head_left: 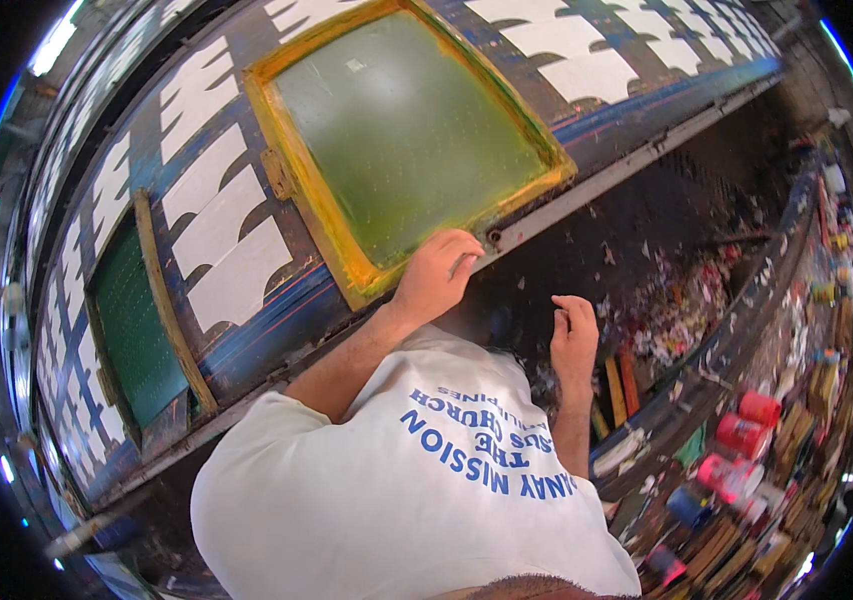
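A screen-printing frame point(308, 215) with yellow-stained wooden sides and a greenish mesh point(411, 140) lies on the long printing table. My left hand point(436, 275) is at the frame's near edge, by its lower corner. Its fingers are bent and drawn together; whether they grip anything is hidden. To the right, past the table edge, my right hand point(574, 335) is raised in the air. Its fingers are loosely curled with a gap between them, and nothing shows in it. Rows of white cut pieces point(236, 245) with curved notches lie on the table on both sides of the frame.
A second screen frame point(174, 310) with dark green mesh lies farther left. A metal rail point(636, 160) runs along the table's near edge. Scraps point(686, 305) litter the floor. At right, red containers point(741, 430) and a blue one point(689, 507) stand among wooden slats point(746, 545).
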A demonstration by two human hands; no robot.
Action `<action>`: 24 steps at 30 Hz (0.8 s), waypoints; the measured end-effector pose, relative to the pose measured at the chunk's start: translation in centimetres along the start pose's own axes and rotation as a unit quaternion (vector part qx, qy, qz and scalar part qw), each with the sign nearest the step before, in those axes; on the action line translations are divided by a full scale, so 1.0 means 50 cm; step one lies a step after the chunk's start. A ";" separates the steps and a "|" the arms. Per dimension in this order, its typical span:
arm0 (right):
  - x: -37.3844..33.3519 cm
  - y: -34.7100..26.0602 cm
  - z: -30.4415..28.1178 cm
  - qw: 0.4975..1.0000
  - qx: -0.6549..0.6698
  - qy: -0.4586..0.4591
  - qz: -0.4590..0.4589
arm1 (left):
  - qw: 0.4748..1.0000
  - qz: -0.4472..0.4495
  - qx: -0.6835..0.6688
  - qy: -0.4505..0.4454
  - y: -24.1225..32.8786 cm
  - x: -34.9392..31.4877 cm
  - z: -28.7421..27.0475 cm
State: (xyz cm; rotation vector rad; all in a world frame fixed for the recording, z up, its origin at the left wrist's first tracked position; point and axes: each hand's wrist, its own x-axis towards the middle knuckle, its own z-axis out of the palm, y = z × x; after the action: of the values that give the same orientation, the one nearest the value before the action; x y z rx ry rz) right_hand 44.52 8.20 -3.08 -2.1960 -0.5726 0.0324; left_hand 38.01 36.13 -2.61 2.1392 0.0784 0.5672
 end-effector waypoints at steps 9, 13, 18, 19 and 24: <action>0.284 0.115 -0.073 0.995 0.019 -0.080 -0.057 | 0.893 -0.188 0.234 0.336 -0.077 -0.017 -0.070; 0.378 0.152 -0.024 0.995 0.056 -0.076 -0.033 | 0.804 -0.308 0.334 0.383 -0.156 -0.079 -0.164; 0.487 0.173 0.051 0.996 0.046 -0.071 -0.004 | 0.778 -0.441 0.240 0.377 -0.284 -0.073 -0.232; 0.507 0.176 0.057 0.996 0.014 -0.084 -0.026 | 0.782 -0.457 0.225 0.360 -0.308 -0.062 -0.240; 0.579 0.166 0.084 0.984 -0.039 -0.170 -0.020 | 0.774 -0.447 0.171 0.416 -0.387 -0.005 -0.273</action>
State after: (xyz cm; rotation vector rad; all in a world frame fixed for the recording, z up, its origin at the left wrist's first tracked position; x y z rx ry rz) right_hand 72.74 18.75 -7.04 -2.2701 -0.8187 0.3766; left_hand 34.93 57.98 -11.17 1.6970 1.6973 0.8842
